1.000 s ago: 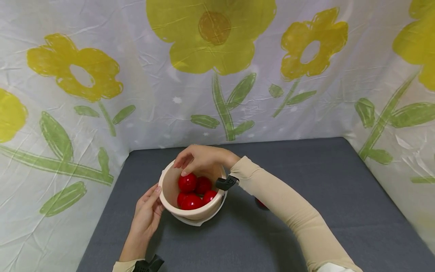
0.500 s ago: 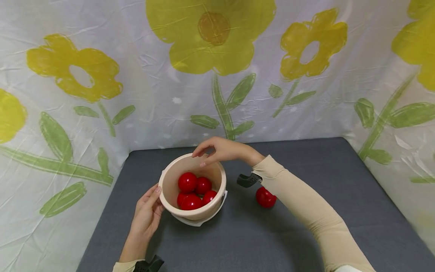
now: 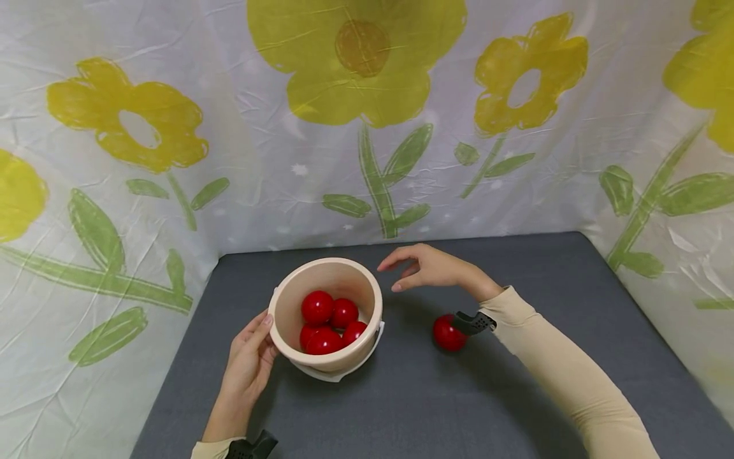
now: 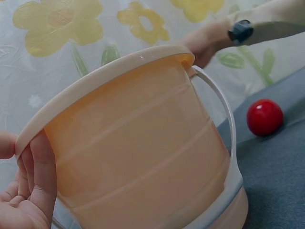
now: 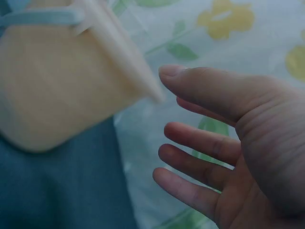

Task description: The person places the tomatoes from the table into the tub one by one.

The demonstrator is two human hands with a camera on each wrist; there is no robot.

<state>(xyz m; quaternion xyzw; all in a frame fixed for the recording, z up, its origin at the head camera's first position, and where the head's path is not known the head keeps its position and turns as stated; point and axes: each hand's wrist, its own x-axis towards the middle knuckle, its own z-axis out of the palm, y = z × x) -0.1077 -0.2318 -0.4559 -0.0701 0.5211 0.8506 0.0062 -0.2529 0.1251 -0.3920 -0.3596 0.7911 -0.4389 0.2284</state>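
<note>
A cream bucket (image 3: 327, 274) with a pale handle (image 4: 228, 119) stands on the dark grey table, its open top leaning toward the viewer. Several shiny red balls (image 3: 317, 308) lie inside it. My left hand (image 3: 246, 363) pinches the bucket's left rim, with the thumb over the edge and the fingers (image 4: 43, 167) against the outer wall. To the right of the bucket, my right hand (image 3: 438, 268) hovers above the table and holds nothing, its fingers spread loosely in the right wrist view. Below its wrist, another red ball (image 3: 448, 333) sits on the table.
The dark grey table (image 3: 516, 408) extends to both sides of the bucket and toward the front. Behind it and at both sides hangs a white curtain (image 3: 275, 159) printed with yellow flowers. A black wrist strap (image 3: 473, 323) partly overlaps the loose ball.
My right hand has risen out of the bucket and moved right, past its rim. The ball on the table, largely covered by the right sleeve before, now shows. Left hand and bucket stay put.
</note>
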